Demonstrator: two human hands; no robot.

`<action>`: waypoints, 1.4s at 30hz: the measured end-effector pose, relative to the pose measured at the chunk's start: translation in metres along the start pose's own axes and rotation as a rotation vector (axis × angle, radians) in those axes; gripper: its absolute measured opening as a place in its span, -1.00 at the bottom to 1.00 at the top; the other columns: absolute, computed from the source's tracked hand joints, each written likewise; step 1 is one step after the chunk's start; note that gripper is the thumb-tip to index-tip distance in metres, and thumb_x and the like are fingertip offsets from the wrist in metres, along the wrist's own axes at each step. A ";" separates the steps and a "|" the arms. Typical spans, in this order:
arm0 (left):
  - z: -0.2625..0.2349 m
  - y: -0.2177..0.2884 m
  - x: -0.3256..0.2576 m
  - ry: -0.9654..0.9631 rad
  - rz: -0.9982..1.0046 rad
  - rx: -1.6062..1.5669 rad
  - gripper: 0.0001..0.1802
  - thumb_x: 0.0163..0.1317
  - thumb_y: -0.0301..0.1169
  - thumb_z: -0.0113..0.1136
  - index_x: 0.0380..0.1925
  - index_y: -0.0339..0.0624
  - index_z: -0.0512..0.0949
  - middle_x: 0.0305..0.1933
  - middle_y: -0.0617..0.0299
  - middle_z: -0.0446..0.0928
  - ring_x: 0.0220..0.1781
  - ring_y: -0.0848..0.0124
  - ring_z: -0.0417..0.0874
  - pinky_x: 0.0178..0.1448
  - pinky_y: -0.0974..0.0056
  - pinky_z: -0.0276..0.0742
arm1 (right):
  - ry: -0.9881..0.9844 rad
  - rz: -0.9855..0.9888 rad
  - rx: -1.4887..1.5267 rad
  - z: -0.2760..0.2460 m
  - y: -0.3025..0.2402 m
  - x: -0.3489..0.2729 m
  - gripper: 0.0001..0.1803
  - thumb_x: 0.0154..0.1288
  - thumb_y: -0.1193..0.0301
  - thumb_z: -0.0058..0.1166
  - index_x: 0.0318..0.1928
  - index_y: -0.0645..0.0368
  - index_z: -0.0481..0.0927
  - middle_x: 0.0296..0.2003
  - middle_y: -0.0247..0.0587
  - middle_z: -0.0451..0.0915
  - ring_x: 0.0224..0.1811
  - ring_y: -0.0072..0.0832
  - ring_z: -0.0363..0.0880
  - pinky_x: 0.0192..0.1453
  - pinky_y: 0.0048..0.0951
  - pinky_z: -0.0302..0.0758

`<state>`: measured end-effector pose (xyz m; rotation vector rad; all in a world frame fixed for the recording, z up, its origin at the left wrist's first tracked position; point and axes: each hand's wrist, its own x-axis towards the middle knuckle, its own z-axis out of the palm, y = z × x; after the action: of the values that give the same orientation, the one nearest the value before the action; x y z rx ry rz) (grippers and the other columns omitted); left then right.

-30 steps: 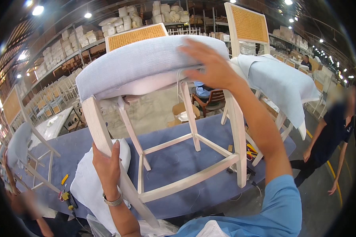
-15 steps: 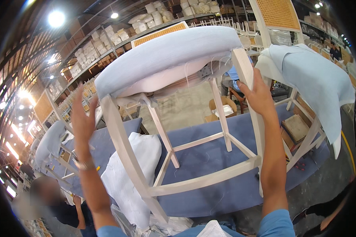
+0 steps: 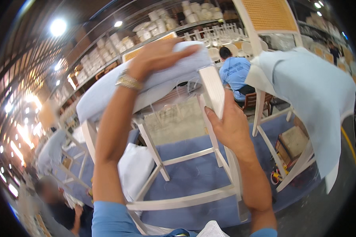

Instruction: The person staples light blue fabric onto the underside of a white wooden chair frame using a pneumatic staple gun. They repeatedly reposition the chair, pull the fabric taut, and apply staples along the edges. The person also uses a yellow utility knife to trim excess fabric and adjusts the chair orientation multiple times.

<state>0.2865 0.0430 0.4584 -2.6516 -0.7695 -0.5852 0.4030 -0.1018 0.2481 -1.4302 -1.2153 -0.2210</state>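
**Already off the worktop: a padded stool held up in both hands**

Plainly the white stool (image 3: 174, 158) was lifted and tipped, its legs and rungs pointing down toward the blue-covered worktop (image 3: 194, 177) below. Its seat wore pale blue fabric (image 3: 146, 85), pulled over the padding, though an edge hung loose near the front corner, so I judged the covering laid on but not finished. The left hand (image 3: 158, 57) lay on top of the seat, fingers (image 3: 182, 49) spread fairly flat and pressing the cloth rather than pinching it. The right hand (image 3: 229, 126) was wrapped round one white leg (image 3: 217, 106) just under the seat, fingers curled behind it and the thumb along the front, a firm hold. A second stool (image 3: 300, 91) draped with the same cloth stood to the right, and a person in a blue shirt (image 3: 235, 73) sat beyond
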 end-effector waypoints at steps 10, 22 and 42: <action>0.019 -0.003 -0.028 0.283 0.252 -0.043 0.14 0.25 0.57 -0.22 0.44 -0.23 0.35 0.53 -0.19 0.27 0.57 -0.06 0.26 0.65 -0.02 0.08 | -0.100 0.029 0.098 -0.018 0.023 0.019 -0.36 0.40 0.35 0.15 0.39 0.24 0.24 0.06 0.30 0.62 0.14 0.22 0.60 0.19 -0.06 0.49; -0.039 -0.195 -0.116 -0.167 -0.362 -0.247 0.08 0.35 0.53 -0.48 0.54 -0.12 0.20 0.62 -0.06 0.13 0.65 0.00 0.11 0.67 -0.02 0.01 | -0.143 -0.046 0.127 -0.004 0.006 0.023 -0.33 0.45 0.29 0.12 0.42 0.26 0.18 0.05 0.36 0.60 0.09 0.28 0.59 0.15 -0.06 0.50; 0.059 -0.023 0.008 0.390 0.458 -0.184 0.21 0.13 0.66 -0.18 0.39 -0.20 0.43 0.44 -0.13 0.41 0.50 -0.02 0.39 0.57 0.06 0.25 | -0.150 -0.085 0.087 0.015 0.013 0.040 -0.44 0.49 0.26 0.13 0.34 0.25 0.31 0.01 0.07 0.62 0.04 -0.18 0.62 0.19 -0.26 0.47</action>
<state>0.2969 0.0884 0.4150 -2.6143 0.0063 -1.0289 0.4234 -0.0656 0.2646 -1.3395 -1.3930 -0.1185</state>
